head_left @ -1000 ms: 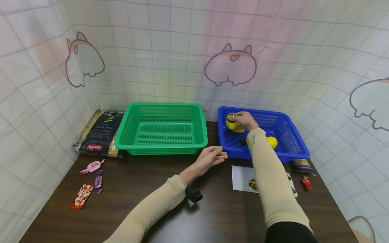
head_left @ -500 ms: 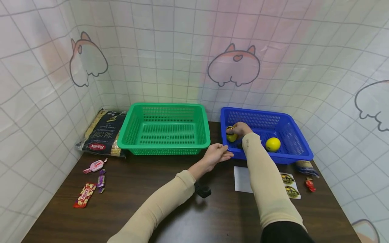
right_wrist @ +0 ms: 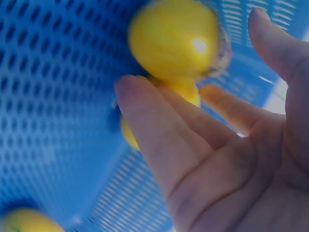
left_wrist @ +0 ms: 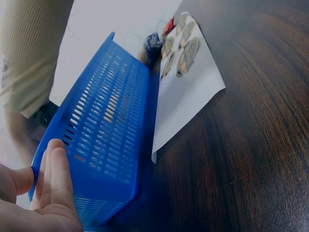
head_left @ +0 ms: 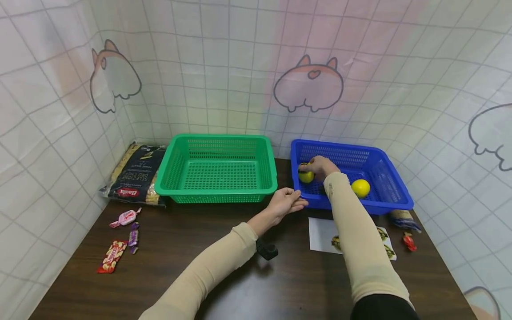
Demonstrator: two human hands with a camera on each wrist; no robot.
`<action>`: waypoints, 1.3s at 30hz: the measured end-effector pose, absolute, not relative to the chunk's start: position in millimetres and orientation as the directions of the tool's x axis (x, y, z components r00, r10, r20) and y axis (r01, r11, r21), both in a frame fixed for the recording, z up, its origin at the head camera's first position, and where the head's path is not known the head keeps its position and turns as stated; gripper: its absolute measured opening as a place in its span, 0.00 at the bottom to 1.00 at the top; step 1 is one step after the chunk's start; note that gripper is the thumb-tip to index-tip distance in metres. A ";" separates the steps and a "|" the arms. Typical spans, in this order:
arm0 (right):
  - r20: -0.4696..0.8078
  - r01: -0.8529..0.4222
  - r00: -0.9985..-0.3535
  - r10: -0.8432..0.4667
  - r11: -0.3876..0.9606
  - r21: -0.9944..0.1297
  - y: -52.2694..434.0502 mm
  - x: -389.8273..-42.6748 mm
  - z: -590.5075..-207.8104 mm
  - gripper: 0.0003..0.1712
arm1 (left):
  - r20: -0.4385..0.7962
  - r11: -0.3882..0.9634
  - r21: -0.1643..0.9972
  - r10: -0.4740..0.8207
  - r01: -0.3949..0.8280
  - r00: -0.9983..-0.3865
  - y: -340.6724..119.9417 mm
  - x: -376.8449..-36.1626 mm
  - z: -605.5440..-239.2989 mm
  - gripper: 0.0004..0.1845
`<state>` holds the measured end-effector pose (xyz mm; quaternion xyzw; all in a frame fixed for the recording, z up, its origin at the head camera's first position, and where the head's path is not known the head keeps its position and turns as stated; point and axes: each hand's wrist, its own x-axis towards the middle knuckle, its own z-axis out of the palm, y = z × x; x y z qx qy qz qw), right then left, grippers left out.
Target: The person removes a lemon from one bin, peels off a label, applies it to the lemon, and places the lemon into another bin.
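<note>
A blue basket (head_left: 394, 195) stands at the right on the dark table. My right hand (head_left: 318, 166) reaches into its near left part, fingers loosely spread against a yellow lemon (head_left: 306, 176) that bears a round sticker. In the right wrist view this lemon (right_wrist: 169, 34) lies just past my right hand (right_wrist: 203, 63), thumb apart from it; more yellow shows behind the fingers. A second lemon (head_left: 361, 188) lies further right in the basket. My left hand (head_left: 294, 202) rests with straight fingers on the blue basket's (left_wrist: 106, 125) near left corner.
An empty green basket (head_left: 216, 192) stands left of the blue one. A dark pasta bag (head_left: 136, 175) and three candies (head_left: 125, 218) lie at the far left. A white sticker sheet (head_left: 320, 231) and small wrappers (head_left: 409, 242) lie in front of the blue basket.
My right hand brought the stickered lemon down from mid-air to the basket's near left part and its fingers loosened. The left hand stayed at the basket's corner.
</note>
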<state>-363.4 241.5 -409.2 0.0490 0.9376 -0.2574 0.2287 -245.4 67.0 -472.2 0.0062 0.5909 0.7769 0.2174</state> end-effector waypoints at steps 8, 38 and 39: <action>-0.424 0.107 -0.900 -0.102 0.891 -0.442 256.8 -341.8 -359.5 0.44 | -0.234 -0.193 0.930 0.346 -0.312 -0.909 68.2 -246.0 -468.8 0.11; 0.054 -0.293 -0.943 -0.327 0.745 -0.600 208.4 -174.0 -443.6 0.24 | 0.005 0.075 0.997 0.313 0.030 -0.950 43.5 -228.6 -485.9 0.17; 0.059 -0.296 -0.943 -0.327 0.743 -0.600 206.5 -171.8 -447.1 0.24 | 0.035 0.130 0.988 0.317 0.080 -0.948 39.6 -225.8 -485.1 0.17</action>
